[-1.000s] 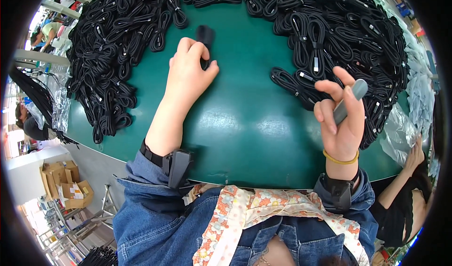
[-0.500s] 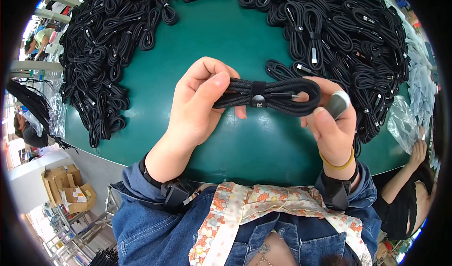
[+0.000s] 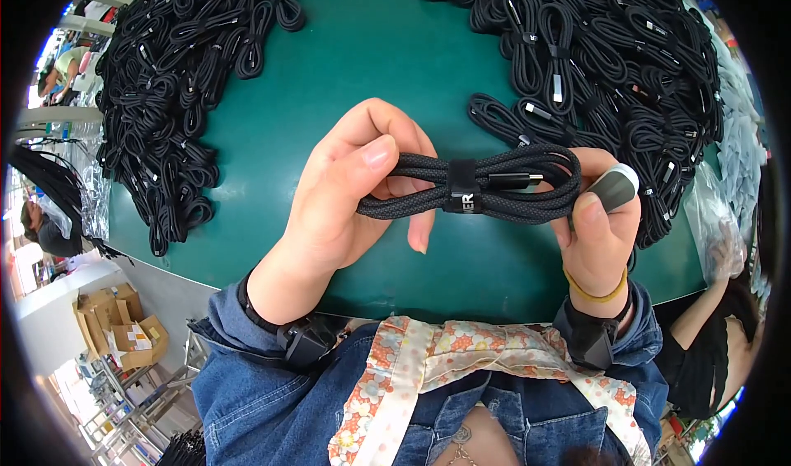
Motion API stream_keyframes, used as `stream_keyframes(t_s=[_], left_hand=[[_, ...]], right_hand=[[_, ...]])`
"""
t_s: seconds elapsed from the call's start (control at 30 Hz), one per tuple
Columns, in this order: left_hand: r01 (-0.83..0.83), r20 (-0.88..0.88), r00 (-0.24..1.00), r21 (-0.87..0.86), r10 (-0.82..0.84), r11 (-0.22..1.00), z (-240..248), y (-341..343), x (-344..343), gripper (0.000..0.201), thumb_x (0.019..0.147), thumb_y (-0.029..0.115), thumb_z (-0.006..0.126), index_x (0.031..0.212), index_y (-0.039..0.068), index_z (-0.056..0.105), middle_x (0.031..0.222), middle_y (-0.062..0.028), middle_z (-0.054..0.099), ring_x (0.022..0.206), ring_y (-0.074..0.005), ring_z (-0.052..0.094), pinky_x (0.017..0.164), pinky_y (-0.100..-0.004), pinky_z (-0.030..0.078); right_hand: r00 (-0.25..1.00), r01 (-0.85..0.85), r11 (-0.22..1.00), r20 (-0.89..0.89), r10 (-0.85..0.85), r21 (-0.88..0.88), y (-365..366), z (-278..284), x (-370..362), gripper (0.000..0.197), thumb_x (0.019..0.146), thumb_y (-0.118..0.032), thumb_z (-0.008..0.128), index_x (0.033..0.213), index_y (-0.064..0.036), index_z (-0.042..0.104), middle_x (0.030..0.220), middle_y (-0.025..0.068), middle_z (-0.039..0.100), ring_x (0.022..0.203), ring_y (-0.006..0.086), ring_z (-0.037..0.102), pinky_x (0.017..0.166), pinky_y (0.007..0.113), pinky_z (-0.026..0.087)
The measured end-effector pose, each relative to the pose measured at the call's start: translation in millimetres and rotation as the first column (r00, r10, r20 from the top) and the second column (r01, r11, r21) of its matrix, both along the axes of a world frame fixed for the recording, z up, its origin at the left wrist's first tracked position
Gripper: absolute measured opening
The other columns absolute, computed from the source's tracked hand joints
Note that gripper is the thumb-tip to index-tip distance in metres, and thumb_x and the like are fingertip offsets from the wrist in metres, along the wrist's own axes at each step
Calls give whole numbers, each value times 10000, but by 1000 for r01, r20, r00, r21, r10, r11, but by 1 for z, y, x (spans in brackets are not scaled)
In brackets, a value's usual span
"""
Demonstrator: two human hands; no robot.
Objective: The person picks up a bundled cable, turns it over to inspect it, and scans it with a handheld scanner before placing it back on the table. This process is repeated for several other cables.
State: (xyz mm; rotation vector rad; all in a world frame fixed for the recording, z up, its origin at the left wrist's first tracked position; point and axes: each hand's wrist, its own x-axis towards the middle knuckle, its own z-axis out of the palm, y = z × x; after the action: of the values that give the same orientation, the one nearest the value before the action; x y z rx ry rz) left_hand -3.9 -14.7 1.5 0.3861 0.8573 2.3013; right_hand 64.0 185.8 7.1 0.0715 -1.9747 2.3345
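A coiled black braided cable [image 3: 515,207] stretches between my hands above the table. A black strap [image 3: 462,174] with pale lettering wraps its middle, and a black plug with a metal tip [image 3: 515,181] lies along the coil to the strap's right. My left hand [image 3: 325,194] pinches the left end of the loops between thumb and fingers. At the right end, my right hand [image 3: 600,239] grips the loops. A small grey piece with a white rounded edge [image 3: 616,189] also sits in that hand, against the index finger; its kind is unclear.
Heaps of similar coiled black cables lie on the green table [image 3: 371,62], on the left [image 3: 156,112] and right [image 3: 610,62]. At the far right, a co-worker's hand [image 3: 725,252] is at a clear plastic bag [image 3: 709,210]. Cardboard boxes [image 3: 124,326] stand lower left.
The coil has turned in my hands, so the plug's metal tip and more of the strap's lettering now show. My right hand has shifted slightly right. The co-worker's hand is now behind the clear bag.
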Motion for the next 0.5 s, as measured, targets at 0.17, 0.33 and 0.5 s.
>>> stream_keyframes(t_s=[0.17, 0.33, 0.5], left_hand=[[-75, -99, 993, -78, 67, 994, -2, -2, 0, 165, 777, 108, 501, 866, 3, 412, 833, -121, 488, 664, -169, 525, 581, -235, 431], [-378, -580, 796, -257, 171, 889, -1, 2, 2, 374, 680, -25, 582, 995, 2, 382, 951, -124, 457, 862, -157, 478, 736, -242, 408], [-407, -466, 827, -111, 314, 907, -1, 5, 5, 556, 616, -102, 607, 1082, 10, 325, 1030, -143, 430, 943, -183, 462, 819, -270, 392]], right_hand=[[996, -44, 978, 71, 60, -203, -6, 6, -3, 349, 733, -118, 562, 1007, 79, 472, 660, 4, 496, 603, 51, 456, 575, 169, 386], [995, -96, 995, 22, 95, 6, 3, -3, -6, 389, 719, -67, 567, 1052, 81, 431, 741, 47, 523, 607, 50, 462, 565, 165, 385], [991, 1, 993, -133, -16, -114, -10, 0, -3, 454, 683, 14, 572, 1092, 82, 389, 888, 98, 528, 645, 49, 469, 550, 162, 375]])
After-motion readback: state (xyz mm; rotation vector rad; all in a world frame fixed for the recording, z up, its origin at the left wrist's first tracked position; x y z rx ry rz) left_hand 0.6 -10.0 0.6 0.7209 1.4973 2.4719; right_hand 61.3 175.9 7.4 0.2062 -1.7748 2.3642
